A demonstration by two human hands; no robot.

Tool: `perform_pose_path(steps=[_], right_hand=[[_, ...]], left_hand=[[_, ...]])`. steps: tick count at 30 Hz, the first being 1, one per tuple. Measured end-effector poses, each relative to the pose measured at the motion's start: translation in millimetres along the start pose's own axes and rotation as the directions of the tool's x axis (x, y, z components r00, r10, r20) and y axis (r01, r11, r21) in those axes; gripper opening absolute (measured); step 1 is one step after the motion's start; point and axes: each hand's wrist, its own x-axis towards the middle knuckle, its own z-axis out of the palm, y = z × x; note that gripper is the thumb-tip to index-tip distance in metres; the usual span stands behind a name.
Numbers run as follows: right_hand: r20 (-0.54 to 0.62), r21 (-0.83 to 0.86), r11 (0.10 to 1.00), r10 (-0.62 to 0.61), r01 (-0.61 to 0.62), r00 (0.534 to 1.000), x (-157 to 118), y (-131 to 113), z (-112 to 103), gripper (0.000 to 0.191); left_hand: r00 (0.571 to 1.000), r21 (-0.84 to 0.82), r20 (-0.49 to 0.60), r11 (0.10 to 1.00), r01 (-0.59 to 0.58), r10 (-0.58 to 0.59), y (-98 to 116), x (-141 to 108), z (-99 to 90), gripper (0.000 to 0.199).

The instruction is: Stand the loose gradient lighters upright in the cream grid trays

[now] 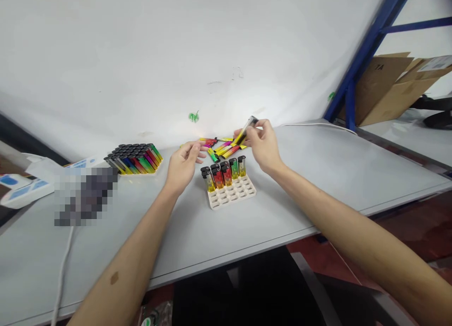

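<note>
Right forearm (346, 224), hand (264, 146) closed round lighter (243, 134)

One camera sits on the person's head. It looks forward and down, across the table (318, 170) to the white wall (158, 48) behind. The left hand (181, 168) and right hand (264, 147) are near, mid-view. It sees wide, out to a blue frame (374, 43) at the right.
</note>
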Motion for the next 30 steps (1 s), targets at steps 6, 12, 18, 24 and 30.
perform_pose_path(steps=[6,12,18,24,30], right_hand=[[-0.156,0.021,0.924,0.381,-0.382,0.911,15.5,10.7,-27.9,0.014],[-0.006,-0.001,0.871,0.492,-0.492,0.871,17.7,17.6,-33.0,0.040],[0.091,0.039,0.850,0.521,-0.525,0.849,11.6,18.1,-28.4,0.052],[0.045,0.061,0.834,0.546,-0.548,0.836,9.8,17.8,-26.9,0.049],[0.114,0.100,0.847,0.511,-0.521,0.852,7.1,20.3,-26.4,0.044]], left_hand=[[0.993,0.510,0.097,0.853,-0.113,0.073,-28.9,2.2,-6.3,0.033],[0.877,0.609,0.459,0.666,-0.430,0.146,-42.0,5.2,-1.6,0.058],[0.826,0.642,0.560,0.597,-0.481,0.064,-44.2,8.0,-2.4,0.062],[0.849,0.635,0.522,0.628,-0.451,0.081,-30.9,0.2,-3.6,0.041],[0.896,0.692,0.440,0.613,-0.381,0.060,-29.9,-5.8,-6.3,0.035]])
